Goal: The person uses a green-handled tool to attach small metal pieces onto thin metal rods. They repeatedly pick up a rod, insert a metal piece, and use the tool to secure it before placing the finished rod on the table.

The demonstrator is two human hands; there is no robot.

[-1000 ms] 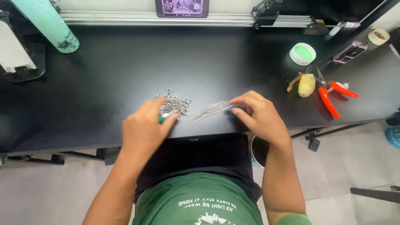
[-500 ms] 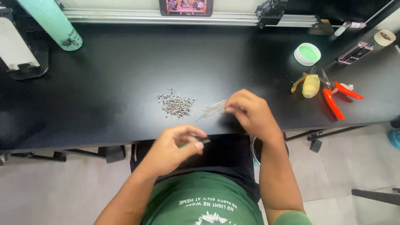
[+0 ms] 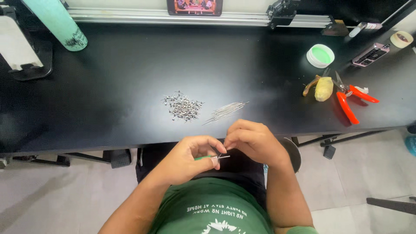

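My left hand [image 3: 190,158] and my right hand [image 3: 253,141] meet just in front of the black table's near edge [image 3: 130,138], above my lap. Between their fingertips is a thin metal pin [image 3: 223,157] with a small part on it; the left hand pinches it at one end, the right at the other. A small green object shows under my left fingers. On the table just beyond lie a heap of small silver metal parts [image 3: 183,106] and a fanned bundle of thin metal pins [image 3: 225,112].
Red-handled cutters [image 3: 351,99] and yellow-handled pliers [image 3: 321,86] lie at the right, behind them a white tub with green contents [image 3: 320,55] and a tape roll [image 3: 401,39]. A mint bottle [image 3: 56,21] and a stand [image 3: 24,56] are at the back left, a screen [image 3: 195,6] at the back.
Both hands have drawn back from the heap and the pin bundle on the table to the near edge. They now meet over my lap, holding one pin between them.
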